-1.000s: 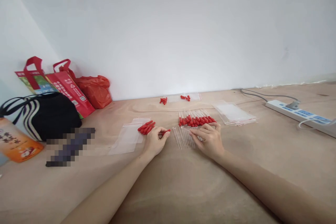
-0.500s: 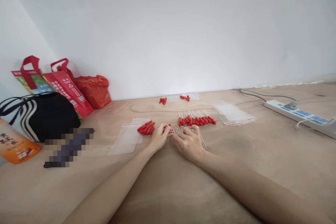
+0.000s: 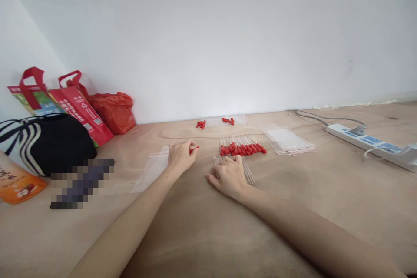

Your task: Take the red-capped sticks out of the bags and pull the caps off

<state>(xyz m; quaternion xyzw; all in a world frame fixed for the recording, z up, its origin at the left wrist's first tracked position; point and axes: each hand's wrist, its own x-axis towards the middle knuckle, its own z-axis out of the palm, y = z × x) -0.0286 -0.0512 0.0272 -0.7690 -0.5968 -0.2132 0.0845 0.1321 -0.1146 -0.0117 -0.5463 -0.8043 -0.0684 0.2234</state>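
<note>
My left hand (image 3: 181,155) is closed in a pinch at the left, and a thin red rubber bulb (image 3: 194,149) pokes out past its fingertips. The pile of red bulbs there is hidden behind this hand. My right hand (image 3: 230,173) lies over a row of bare glass tubes (image 3: 249,173), its fingers bent down on them and its thumb held apart to the left. Just beyond lies a row of glass droppers with red bulbs (image 3: 243,148), their bulbs toward me and their thin tips pointing away.
Clear plastic bags lie at the left (image 3: 151,171) and in a stack at the right (image 3: 286,140). Small red bulbs (image 3: 201,124) and another bag are near the wall. A power strip (image 3: 371,142) stands far right; a black bag (image 3: 65,143) and shopping bags are far left.
My left hand has moved left, away from my right hand, over the pile of red bulbs. My right hand stays on the glass tubes, its thumb now further out. The view has shifted slightly.
</note>
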